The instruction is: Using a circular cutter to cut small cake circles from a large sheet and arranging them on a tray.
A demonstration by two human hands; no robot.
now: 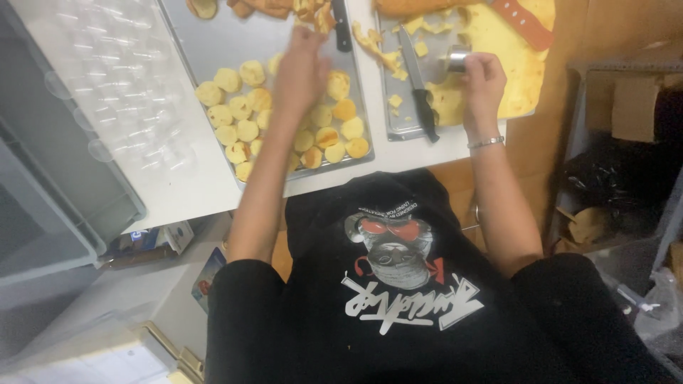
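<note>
I see a small round metal cutter near the top of the frame, right of the middle. My right hand has its fingers wrapped around it and presses it on a big flat yellow sheet of cake. The sheet lies on a metal tray. A black-handled knife rests on that tray, just left of the cutter.

My left hand reaches over a second tray in the upper middle of the frame. Its fingers point down at the yellow scraps there, but I cannot tell if they grip anything. Many little round cake pieces lie on this tray. Both trays sit on a white surface. Clear plastic cups lie at the upper left.
</note>
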